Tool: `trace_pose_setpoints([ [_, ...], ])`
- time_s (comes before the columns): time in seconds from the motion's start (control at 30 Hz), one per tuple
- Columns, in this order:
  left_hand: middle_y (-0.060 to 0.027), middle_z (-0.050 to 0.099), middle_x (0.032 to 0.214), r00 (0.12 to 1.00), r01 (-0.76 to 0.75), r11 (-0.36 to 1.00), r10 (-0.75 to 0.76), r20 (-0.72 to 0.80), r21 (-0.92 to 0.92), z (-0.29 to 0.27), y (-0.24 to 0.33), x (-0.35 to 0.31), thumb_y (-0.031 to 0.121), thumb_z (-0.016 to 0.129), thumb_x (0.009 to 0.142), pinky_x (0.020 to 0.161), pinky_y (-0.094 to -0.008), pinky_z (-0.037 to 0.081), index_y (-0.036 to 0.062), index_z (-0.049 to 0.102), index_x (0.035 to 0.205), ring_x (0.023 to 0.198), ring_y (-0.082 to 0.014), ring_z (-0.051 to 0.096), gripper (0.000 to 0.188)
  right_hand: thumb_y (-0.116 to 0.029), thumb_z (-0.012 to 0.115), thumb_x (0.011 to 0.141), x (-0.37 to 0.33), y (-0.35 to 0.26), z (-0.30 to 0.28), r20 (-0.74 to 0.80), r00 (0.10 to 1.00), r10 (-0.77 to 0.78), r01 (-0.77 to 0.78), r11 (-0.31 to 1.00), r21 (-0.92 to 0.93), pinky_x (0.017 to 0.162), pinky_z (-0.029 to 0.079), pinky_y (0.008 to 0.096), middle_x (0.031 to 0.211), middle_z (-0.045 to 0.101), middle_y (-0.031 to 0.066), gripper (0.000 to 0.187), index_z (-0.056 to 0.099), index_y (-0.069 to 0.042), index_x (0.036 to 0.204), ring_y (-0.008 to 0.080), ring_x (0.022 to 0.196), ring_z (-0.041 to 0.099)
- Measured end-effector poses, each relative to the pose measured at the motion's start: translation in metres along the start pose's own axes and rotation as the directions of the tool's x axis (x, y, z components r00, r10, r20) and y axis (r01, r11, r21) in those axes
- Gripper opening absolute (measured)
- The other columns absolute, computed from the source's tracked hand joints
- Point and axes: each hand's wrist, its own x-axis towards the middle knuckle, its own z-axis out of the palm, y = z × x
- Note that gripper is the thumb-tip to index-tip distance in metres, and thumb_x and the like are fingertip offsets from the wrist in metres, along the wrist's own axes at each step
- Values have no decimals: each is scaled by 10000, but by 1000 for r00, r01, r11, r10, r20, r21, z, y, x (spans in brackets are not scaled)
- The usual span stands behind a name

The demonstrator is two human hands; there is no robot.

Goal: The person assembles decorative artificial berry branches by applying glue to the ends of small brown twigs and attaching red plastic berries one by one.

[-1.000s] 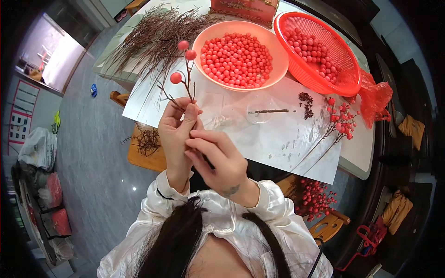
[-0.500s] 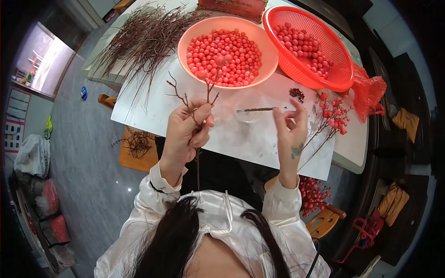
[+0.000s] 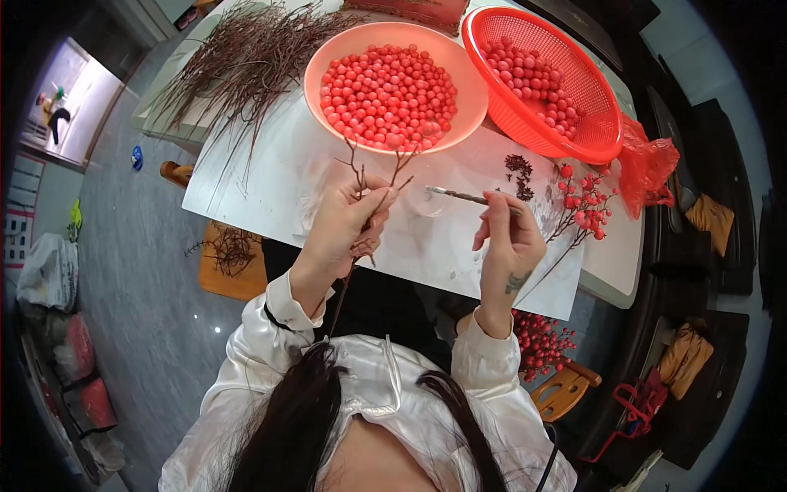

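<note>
My left hand (image 3: 348, 220) grips a bare, forked brown twig (image 3: 379, 190), its tips pointing toward a peach-coloured bowl (image 3: 463, 121) of red beads. My right hand (image 3: 507, 239) pinches a thin brush-like stick (image 3: 463, 196) whose tip reaches left, close to the twig's upper end. Both hands hover over a white sheet (image 3: 262, 176) on the table. To the right on the sheet lies a finished twig with red beads (image 3: 580, 207).
A red mesh basket (image 3: 605, 141) with more beads sits at the back right, a red bag (image 3: 648, 164) beside it. A heap of bare twigs (image 3: 238, 61) lies at the back left. Dark crumbs (image 3: 518, 170) dot the sheet. More berry twigs (image 3: 543, 340) rest on a wooden stool below.
A second ago both hands were together on a twig with three beads. Now my left hand holds a bare twig and my right has picked up the brush-like stick.
</note>
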Motion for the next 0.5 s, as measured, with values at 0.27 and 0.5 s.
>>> trace_pose_setpoints([
  [0.27,51,371,494,998,36,995,-40,41,93,12,-3,9,122,562,874,284,-184,179,76,480,812,304,-24,270,112,-124,550,897,-3,-13,-12,-104,991,-81,97,983,155,416,372,195,659,531,46,181,593,52,898,79,479,475],
  [0.5,53,386,500,997,27,993,-34,62,111,19,-8,17,121,566,871,285,-184,183,86,467,797,302,-22,277,129,-135,552,897,-3,-12,-14,-102,992,-74,92,978,185,407,374,203,641,523,47,195,591,55,891,85,470,476],
])
